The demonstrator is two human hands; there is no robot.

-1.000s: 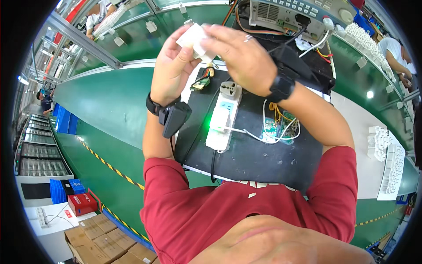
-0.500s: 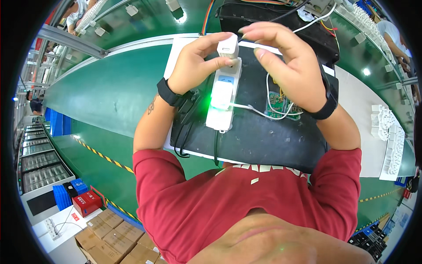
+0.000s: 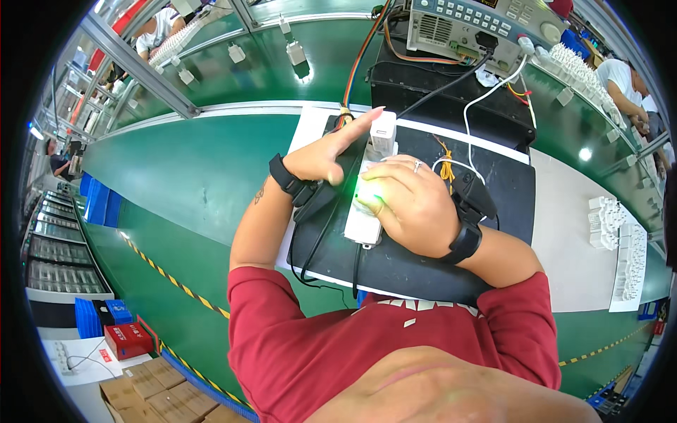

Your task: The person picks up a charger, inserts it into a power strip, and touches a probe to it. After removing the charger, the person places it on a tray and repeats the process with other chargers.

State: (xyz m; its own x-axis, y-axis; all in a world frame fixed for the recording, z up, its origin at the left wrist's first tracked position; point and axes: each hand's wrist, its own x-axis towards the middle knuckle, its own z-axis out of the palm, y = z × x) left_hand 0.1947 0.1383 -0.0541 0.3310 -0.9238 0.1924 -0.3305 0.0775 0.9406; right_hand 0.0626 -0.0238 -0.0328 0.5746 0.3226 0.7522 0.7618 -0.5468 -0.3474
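A white power strip (image 3: pixel 362 230) lies on the black mat (image 3: pixel 321 262) in front of me. A white charger block (image 3: pixel 383 132) with a port in its face stands upright at the strip's far end. My left hand (image 3: pixel 321 161) is beside it, thumb and index finger apart, holding nothing; the index fingertip is close to the charger's top. My right hand (image 3: pixel 416 201) has its fingers closed over a lit white charger (image 3: pixel 367 192) on the middle of the strip. Green light glows between those fingers. The hand hides most of this charger and the mat beneath.
A bench instrument (image 3: pixel 458 35) with buttons and a dial sits on a black box (image 3: pixel 451 106) at the back. A white cable (image 3: pixel 468 120) and orange wires (image 3: pixel 446 166) run right of the strip. White chargers (image 3: pixel 606 222) stand at the right. Other people work across the line.
My right hand has come down from beside the far charger onto the lit one. The left hand has let go of the far charger and spread its fingers. My view has shifted.
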